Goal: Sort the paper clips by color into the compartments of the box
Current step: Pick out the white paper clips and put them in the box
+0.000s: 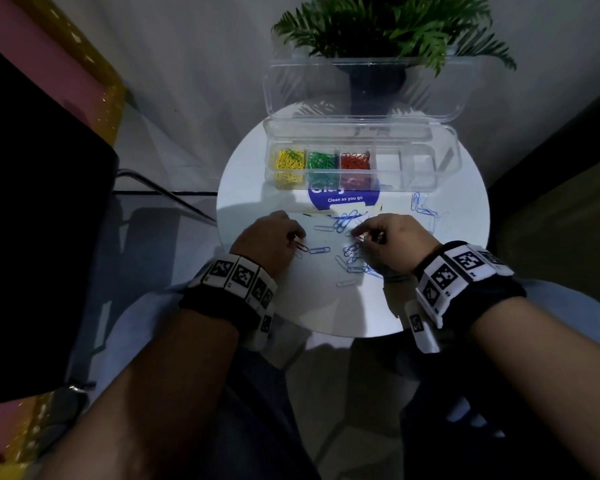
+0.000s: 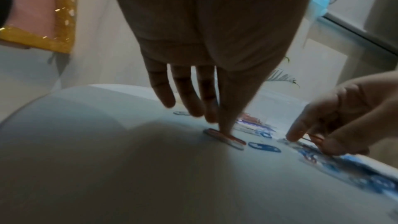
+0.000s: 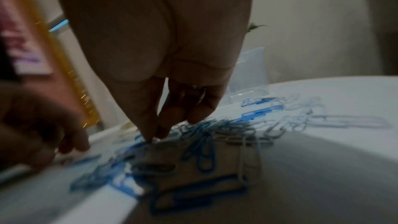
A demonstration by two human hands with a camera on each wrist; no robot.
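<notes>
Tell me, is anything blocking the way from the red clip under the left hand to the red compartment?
Nothing visible does. The left hand presses the red paper clip on the round white table. The clear plastic box has its lid open, and the red compartment is uncovered.

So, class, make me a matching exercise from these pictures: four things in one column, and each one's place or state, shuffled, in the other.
Things:
1. yellow clips
2. green clips
3. red clips
4. box lid

Places or states:
A. standing open behind the box
B. leftmost compartment
C. third compartment from the left
D. second compartment from the left

Pairs: 1-B, 2-D, 3-C, 4-A
</notes>
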